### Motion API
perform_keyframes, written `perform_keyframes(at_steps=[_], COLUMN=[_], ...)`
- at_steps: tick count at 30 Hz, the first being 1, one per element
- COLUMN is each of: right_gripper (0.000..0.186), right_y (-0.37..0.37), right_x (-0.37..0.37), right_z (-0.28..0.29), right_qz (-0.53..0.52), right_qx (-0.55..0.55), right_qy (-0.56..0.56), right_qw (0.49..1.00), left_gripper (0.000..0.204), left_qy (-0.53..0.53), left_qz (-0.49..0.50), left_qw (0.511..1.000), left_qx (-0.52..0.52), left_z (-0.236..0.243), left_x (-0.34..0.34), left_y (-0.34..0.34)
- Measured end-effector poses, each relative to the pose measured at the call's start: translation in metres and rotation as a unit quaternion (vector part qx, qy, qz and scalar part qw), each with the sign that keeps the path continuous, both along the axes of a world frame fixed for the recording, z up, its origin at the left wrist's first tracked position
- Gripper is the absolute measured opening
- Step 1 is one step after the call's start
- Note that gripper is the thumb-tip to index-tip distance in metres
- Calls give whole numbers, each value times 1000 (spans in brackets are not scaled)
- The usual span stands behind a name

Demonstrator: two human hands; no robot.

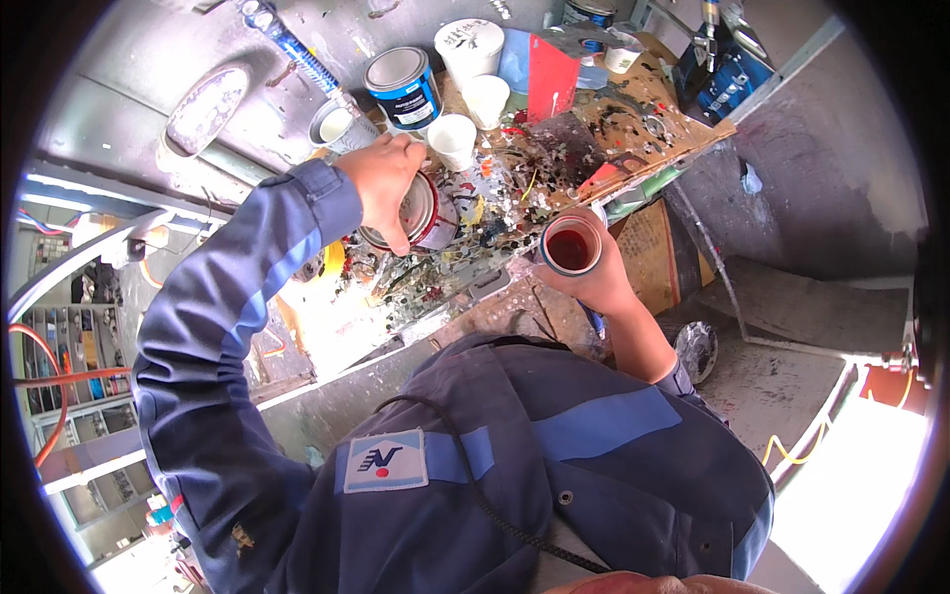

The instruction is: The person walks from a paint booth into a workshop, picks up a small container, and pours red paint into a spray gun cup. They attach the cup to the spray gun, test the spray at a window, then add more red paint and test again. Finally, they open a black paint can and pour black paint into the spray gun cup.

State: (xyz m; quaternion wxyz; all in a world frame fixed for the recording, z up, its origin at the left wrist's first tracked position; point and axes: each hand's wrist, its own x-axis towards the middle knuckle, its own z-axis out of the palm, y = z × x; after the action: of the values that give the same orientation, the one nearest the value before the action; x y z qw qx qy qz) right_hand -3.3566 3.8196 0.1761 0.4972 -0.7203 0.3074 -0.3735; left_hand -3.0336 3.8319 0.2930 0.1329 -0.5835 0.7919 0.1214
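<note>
My left hand (pixel 388 183) grips a round paint can (pixel 435 220) with a red rim on the bench, thumb at the near side of its top and fingers at the far side. The can's left part is hidden under the hand. In front of my chest, off the bench's near edge, my right hand (pixel 606 279) is closed around a cup (pixel 572 245). Dark red liquid shows inside this cup, and its mouth faces up. Just beyond the can stand a white paper cup (pixel 452 142) and a blue-labelled paint tin (pixel 403 89).
The bench (pixel 633 129) is covered with paint splatter. At its back are a white lidded bucket (pixel 469 49), another white cup (pixel 486 102) and an upright red panel (pixel 551 79). A grey cup (pixel 341 127) is at the left, a blue-and-black container (pixel 732 84) at the far right.
</note>
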Motion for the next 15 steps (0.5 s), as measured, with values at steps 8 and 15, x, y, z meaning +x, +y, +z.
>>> perform_keyframes(at_steps=[8, 15], right_gripper=[63, 64], right_y=[5, 7], right_x=[1, -1], right_z=[1, 0], right_qz=[-1, -9], right_qx=[9, 4], right_qy=[-9, -10], right_qw=[1000, 1000], left_gripper=[100, 101], left_qy=[60, 57], left_qz=[44, 32], left_qw=[997, 997], left_qx=[-36, -32], left_z=[-2, -5], left_x=[4, 5], left_y=[14, 9])
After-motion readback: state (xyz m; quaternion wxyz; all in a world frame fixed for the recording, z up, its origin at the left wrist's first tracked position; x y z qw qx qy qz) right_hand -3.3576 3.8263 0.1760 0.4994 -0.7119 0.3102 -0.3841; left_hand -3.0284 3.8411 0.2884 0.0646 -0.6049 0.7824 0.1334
